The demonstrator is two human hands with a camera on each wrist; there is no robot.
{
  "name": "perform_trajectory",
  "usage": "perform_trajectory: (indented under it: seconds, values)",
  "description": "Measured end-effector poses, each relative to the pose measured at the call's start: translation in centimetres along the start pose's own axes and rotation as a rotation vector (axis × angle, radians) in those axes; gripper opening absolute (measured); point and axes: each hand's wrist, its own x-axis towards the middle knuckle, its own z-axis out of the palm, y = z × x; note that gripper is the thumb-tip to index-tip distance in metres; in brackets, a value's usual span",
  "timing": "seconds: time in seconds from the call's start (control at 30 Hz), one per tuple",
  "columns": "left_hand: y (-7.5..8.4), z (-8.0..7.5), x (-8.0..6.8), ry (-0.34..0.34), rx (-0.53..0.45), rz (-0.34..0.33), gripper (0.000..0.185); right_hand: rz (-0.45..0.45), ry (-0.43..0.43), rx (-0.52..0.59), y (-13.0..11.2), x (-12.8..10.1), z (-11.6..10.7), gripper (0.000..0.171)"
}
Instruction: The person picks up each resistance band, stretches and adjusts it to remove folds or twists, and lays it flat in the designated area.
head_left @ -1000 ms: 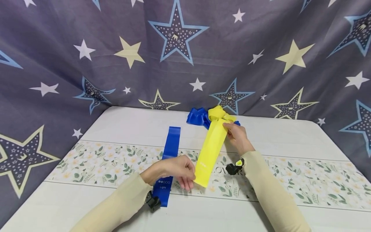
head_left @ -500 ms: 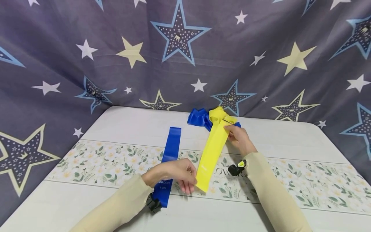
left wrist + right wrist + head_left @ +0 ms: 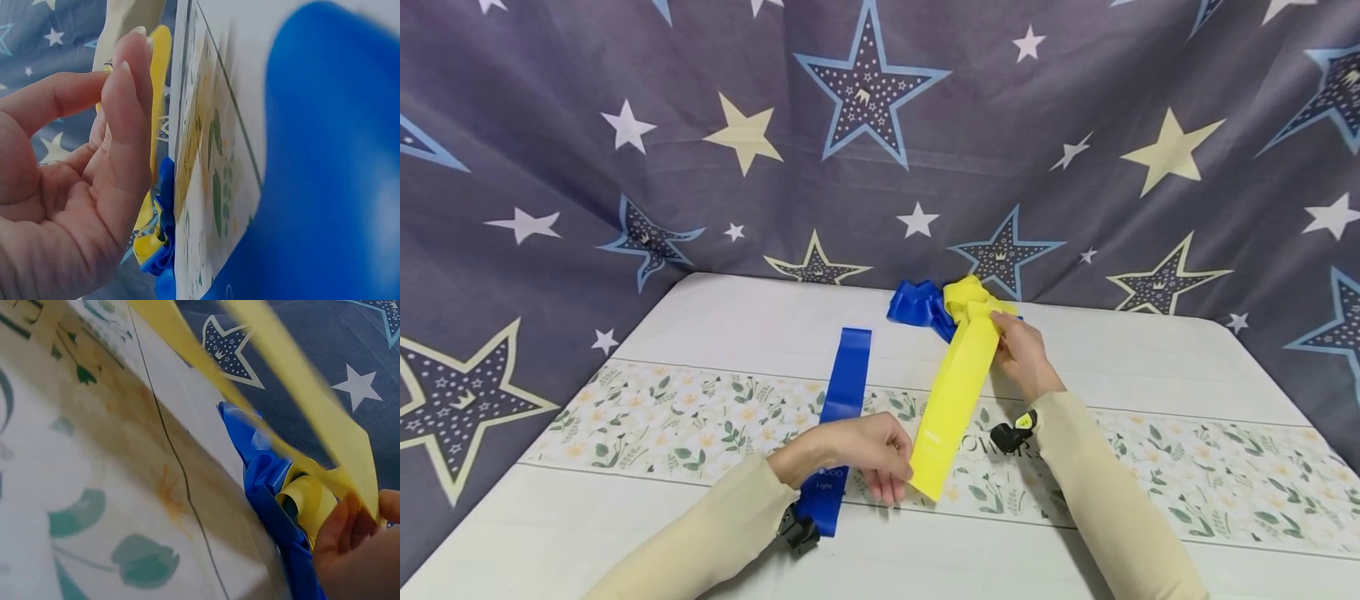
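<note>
pinching the yellow band (image 3: 951,400) as before, the left hand (image 3: 867,446) stays put; the right hand (image 3: 1022,354), also clamped on it, is now nearer the bundle (image 3: 966,294) beyond its fingertips.

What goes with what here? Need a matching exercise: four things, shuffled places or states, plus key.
1. left hand
2. right hand
3. blue strip
4. blue bundle

A. at the far edge of the table
B. at the near end of the yellow band
C. laid out, printed "Light"
D. gripping the yellow band near its bunched far end

Pairs: 1-B, 2-D, 3-C, 4-A
</note>
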Motion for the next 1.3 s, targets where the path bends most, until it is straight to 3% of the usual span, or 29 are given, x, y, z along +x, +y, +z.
perform_trajectory:
  seconds: [0.2, 0.4, 0.7, 0.97, 1.3]
  values:
    - [-0.1, 0.2, 0.0, -0.014, 0.005, 0.028, 0.021, -0.052, 0.064, -0.071, -0.1, 0.1, 0.0, 0.050]
    - [-0.4, 0.5, -0.1, -0.030, 0.017, 0.053, 0.018, -0.080, 0.031, -0.006, -0.3, 0.1, 0.2, 0.049]
    - [-0.7, 0.7, -0.7, 0.007, 0.033, 0.012, 0.019, -0.127, 0.058, 0.074, -0.5, 0.4, 1.0, 0.009]
    - [-1.0, 0.8, -1.6, 0.002, 0.008, 0.008, 0.020, -0.141, 0.159, -0.023, -0.3, 0.6, 2.4, 0.017]
    - [-1.2, 0.9, -2.3, 0.054, 0.045, -0.009, 0.023, -0.120, 0.144, -0.122, 0.1, 0.7, 3.3, 0.030]
